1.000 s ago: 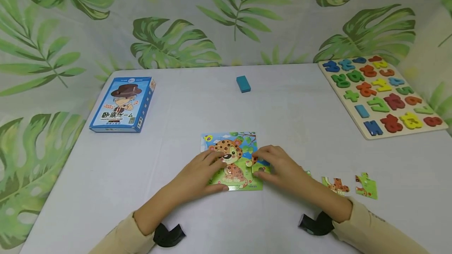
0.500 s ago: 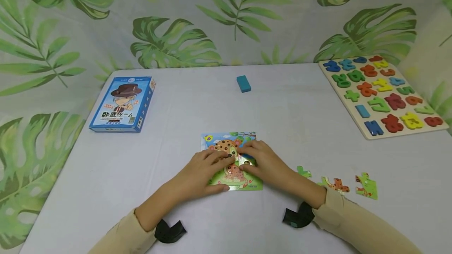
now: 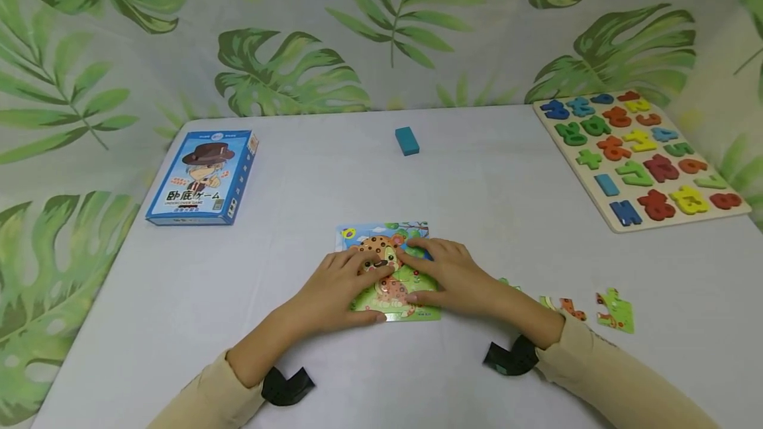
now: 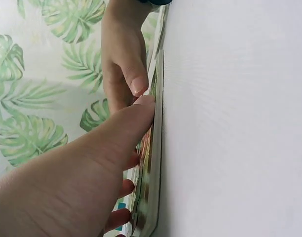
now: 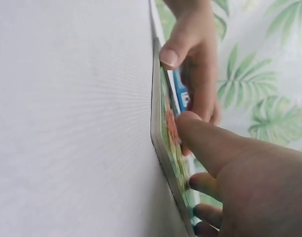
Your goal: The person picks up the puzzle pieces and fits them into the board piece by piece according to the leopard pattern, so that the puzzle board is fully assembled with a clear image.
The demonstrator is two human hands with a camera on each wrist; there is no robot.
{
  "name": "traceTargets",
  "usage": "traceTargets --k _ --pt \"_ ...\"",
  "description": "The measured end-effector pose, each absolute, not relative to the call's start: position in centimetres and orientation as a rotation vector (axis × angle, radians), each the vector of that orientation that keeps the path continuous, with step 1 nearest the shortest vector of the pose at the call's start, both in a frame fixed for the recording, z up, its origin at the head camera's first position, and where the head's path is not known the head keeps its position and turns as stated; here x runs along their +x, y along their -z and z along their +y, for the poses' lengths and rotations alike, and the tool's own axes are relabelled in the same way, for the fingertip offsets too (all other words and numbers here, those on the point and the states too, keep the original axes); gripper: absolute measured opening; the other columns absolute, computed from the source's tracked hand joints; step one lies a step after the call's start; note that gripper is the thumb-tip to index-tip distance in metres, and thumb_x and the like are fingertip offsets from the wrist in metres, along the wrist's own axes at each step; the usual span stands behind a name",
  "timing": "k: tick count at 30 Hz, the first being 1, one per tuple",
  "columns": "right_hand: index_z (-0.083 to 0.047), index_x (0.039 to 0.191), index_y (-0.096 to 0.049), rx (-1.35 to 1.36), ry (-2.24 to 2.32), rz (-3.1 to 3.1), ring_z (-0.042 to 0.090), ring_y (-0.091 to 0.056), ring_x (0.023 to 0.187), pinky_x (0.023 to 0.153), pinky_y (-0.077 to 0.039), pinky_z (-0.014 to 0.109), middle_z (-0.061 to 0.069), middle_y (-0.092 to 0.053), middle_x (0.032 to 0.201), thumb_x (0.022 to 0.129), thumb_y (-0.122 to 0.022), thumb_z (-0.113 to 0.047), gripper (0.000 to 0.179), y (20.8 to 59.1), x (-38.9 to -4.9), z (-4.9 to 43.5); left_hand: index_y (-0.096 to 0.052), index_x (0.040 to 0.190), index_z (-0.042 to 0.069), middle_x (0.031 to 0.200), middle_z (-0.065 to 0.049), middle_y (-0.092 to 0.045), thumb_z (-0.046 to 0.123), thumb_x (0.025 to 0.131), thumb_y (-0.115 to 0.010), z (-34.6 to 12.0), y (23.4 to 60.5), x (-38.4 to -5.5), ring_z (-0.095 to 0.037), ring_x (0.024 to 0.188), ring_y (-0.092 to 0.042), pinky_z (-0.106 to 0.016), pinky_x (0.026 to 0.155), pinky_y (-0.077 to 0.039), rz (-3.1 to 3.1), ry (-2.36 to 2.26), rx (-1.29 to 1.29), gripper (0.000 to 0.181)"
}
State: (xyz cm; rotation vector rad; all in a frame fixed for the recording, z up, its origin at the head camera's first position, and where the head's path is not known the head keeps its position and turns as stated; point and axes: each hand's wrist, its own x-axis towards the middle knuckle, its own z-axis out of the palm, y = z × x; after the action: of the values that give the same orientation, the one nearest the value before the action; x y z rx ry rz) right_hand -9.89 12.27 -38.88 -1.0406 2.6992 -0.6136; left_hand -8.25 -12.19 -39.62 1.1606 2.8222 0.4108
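Note:
A leopard jigsaw puzzle (image 3: pixel 390 291) lies flat on the white table before me, green along its bottom and blue at the top. Across its left side my left hand (image 3: pixel 334 290) rests with fingers spread, thumb at the bottom edge. My right hand (image 3: pixel 456 277) lies over the right side, its fingertips and thumb touching the picture and nothing lifted between them. Both wrist views show the puzzle's thin tray (image 4: pixel 155 187) edge-on, with the thumbs (image 5: pixel 190 118) on its face. Part of the picture is hidden under the hands.
To the right lie loose jigsaw pieces: a green-and-red one (image 3: pixel 620 311), a spotted one (image 3: pixel 573 310) and a green one (image 3: pixel 505 282) partly behind the right wrist. A blue game box (image 3: pixel 203 174), a teal block (image 3: pixel 407 141) and a number board (image 3: pixel 602 200) stand farther back.
My right hand has moved left onto the puzzle with a spotted piece, which now lies in the picture; its fingers have since spread. The left hand has stayed in place.

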Motion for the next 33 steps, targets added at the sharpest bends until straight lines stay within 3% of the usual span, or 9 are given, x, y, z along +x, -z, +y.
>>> traceTargets --k 11,20,27,33 --pt "-0.014 0.141 -0.026 -0.833 1.074 2.555 0.025 -0.018 0.131 0.098 -0.029 0.051 0.005 -0.021 0.144 0.080 -0.067 -0.035 0.077 37.4 -8.7 15.2 -0.034 0.138 0.009 0.136 -0.009 -0.034 0.051 0.080 -0.059 -13.9 40.5 -6.5 -0.023 0.124 -0.030 -0.034 0.104 -0.020 2.986 -0.553 1.082 0.076" --pt "-0.010 0.140 -0.027 -0.676 1.001 2.687 0.032 -0.024 0.126 0.093 -0.030 0.055 0.012 -0.025 0.140 0.074 -0.072 -0.034 0.083 36.4 -6.1 20.0 -0.030 0.140 0.011 0.140 -0.008 -0.030 0.057 0.079 -0.057 -16.8 40.0 -5.0 -0.022 0.128 -0.026 -0.040 0.098 -0.033 2.982 -0.577 0.788 0.081" --pt "-0.009 0.138 -0.029 -0.606 0.995 2.716 0.035 -0.029 0.122 0.089 -0.032 0.058 0.014 -0.030 0.135 0.068 -0.076 -0.036 0.089 37.3 -5.0 22.6 -0.028 0.141 0.011 0.139 -0.006 -0.031 0.062 0.078 -0.053 -17.6 40.2 -4.8 -0.021 0.127 -0.028 -0.038 0.100 -0.031 2.934 -0.616 0.755 0.085" --pt "-0.011 0.139 -0.029 -0.586 0.934 2.741 0.035 -0.031 0.122 0.090 -0.032 0.057 0.015 -0.034 0.134 0.070 -0.074 -0.040 0.088 38.2 -5.0 23.7 -0.032 0.139 0.009 0.139 -0.006 -0.032 0.060 0.078 -0.054 -17.7 40.5 -4.9 -0.020 0.127 -0.028 -0.037 0.101 -0.028 2.923 -0.651 0.768 0.083"
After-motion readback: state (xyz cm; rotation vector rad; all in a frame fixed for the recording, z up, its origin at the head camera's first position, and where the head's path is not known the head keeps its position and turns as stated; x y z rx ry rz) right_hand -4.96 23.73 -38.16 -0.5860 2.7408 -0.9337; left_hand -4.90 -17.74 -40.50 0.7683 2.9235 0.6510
